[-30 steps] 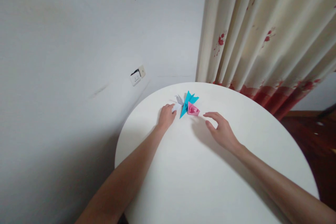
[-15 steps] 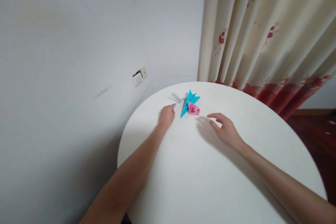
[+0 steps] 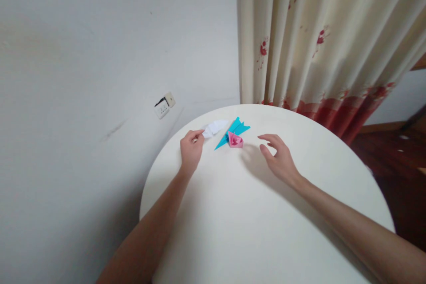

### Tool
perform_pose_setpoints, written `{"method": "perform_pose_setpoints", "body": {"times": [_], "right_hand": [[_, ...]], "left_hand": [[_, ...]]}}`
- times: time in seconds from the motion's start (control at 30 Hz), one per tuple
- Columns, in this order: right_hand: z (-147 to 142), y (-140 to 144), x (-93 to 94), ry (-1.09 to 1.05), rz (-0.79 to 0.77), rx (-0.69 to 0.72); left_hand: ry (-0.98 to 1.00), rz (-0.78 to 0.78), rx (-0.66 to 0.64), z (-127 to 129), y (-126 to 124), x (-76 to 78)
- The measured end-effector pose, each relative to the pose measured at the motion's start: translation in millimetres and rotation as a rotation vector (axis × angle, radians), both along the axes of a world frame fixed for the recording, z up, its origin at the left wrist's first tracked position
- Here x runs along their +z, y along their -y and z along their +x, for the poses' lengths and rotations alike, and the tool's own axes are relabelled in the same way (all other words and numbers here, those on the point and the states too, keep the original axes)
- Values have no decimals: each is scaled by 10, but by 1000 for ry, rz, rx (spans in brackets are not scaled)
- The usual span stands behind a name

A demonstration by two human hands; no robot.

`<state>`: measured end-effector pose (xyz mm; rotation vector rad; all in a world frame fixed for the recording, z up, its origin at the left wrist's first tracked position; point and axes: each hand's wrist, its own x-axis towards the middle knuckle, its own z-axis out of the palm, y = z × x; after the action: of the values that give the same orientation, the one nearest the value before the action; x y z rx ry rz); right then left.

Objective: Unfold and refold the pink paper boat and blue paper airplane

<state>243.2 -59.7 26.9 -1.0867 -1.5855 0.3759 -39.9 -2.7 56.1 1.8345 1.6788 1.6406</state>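
far left on the wall, a pale wall socket (image 3: 164,105) sits tilted; no writing on it can be read. the left hand (image 3: 191,151) rests near the far rim of the round white tabletop (image 3: 253,230), its fingertips pinched on the near end of a white folded paper piece (image 3: 214,128). that piece runs away from the hand toward the upper right, its long axis slanting to the far side. just beside it, apart from the left hand, lies a blue folded paper piece (image 3: 233,128), long and pointed, its tip aimed down-left toward the left hand. a small pink folded paper piece (image 3: 235,140) sits touching the blue one's near edge. right of these, the right hand (image 3: 278,159) hovers open, fingers spread and loosely curled, holding nothing; the pink piece lies to its left, nearer this hand than the other. behind hangs a cream curtain (image 3: 319,40) with red flowers. no brands or labels show anywhere.
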Motion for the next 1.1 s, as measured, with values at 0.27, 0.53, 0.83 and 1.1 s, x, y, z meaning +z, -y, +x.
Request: {"method": "perform_pose_setpoints", "body": {"times": [0.27, 0.53, 0.83, 1.1], "right_hand": [[11, 149, 260, 128, 143, -44], [-76, 164, 165, 71, -212, 81], [-92, 204, 206, -58, -30, 42], [-116, 258, 124, 142, 160, 124]], "left_hand": [[140, 53, -403, 411, 462, 166], [-37, 130, -414, 612, 629, 47], [273, -202, -596, 747, 648, -132], [122, -287, -545, 715, 607, -70]]}}
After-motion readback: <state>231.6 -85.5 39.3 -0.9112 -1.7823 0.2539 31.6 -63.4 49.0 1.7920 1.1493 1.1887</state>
